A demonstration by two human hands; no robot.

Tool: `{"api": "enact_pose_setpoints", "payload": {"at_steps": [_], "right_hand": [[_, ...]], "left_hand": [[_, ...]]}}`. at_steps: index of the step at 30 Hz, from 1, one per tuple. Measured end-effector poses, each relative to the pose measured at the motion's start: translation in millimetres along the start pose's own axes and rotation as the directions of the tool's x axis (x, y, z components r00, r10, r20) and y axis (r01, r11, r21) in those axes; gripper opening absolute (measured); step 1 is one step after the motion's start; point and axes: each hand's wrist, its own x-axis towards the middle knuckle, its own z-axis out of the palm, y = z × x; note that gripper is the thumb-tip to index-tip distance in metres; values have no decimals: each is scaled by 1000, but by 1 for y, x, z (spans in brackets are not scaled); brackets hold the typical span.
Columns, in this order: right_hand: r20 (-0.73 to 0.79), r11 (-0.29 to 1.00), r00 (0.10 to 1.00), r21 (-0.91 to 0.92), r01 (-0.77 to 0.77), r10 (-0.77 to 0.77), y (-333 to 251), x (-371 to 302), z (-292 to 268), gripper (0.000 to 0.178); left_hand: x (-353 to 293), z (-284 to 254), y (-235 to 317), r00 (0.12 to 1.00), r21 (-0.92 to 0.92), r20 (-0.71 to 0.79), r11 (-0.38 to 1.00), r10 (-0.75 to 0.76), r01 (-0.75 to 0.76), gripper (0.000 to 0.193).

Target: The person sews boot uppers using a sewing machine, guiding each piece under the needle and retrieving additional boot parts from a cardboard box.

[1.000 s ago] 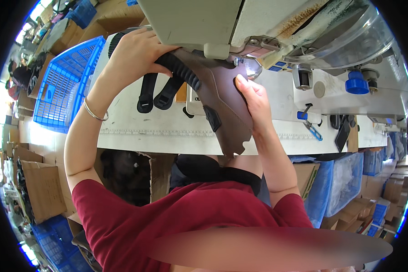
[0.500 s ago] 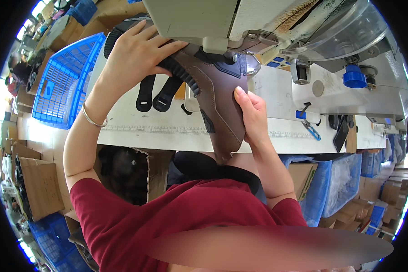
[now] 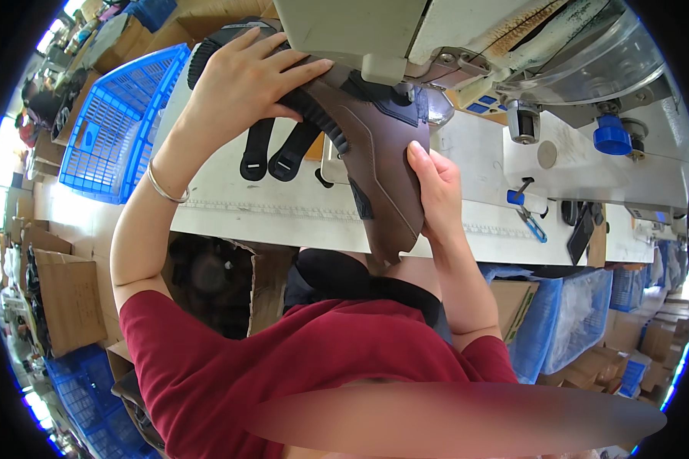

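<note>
A brown leather-look stitched upper with a black ribbed padded edge lies under the head of a sewing machine. My left hand rests on its far left part, fingers spread over the black edge and thumb toward me. At the right edge my right hand pinches it, thumb on top and the other fingers hidden beneath. The upper's near end hangs over the table edge toward my lap. Two black straps stick out below my left hand. The machine head hides the spot where it meets the upper.
The white table carries a ruler strip along its near edge. Blue-handled snips and a black phone-like object lie at right. A blue crate stands at left, with cardboard boxes and a blue-lined bin lower down.
The whole view has shifted slightly, so the machine and table sit a little further right. Both hands and the upper keep nearly the same place under the machine.
</note>
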Motion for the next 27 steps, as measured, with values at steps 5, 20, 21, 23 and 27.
{"api": "enact_pose_setpoints", "payload": {"at_steps": [5,20,21,23,27], "right_hand": [[8,1000,1000,6,21,-21,1,3,-1,25],[-37,999,999,39,-5,6,-8,11,3,23],[-2,999,999,35,33,-33,-10,13,3,23],[14,998,1000,55,-11,10,-13,14,2,25],[-72,997,997,68,38,-33,-8,0,-6,29]], "left_hand": [[4,4,-3,1000,-80,-20,997,-22,20,75],[13,13,-12,998,-178,-29,983,-47,41,59],[15,15,-14,998,-192,-50,981,-30,20,59],[19,18,-19,998,-201,-58,980,2,-13,58],[27,25,-26,983,-221,172,971,-58,96,54]]}}
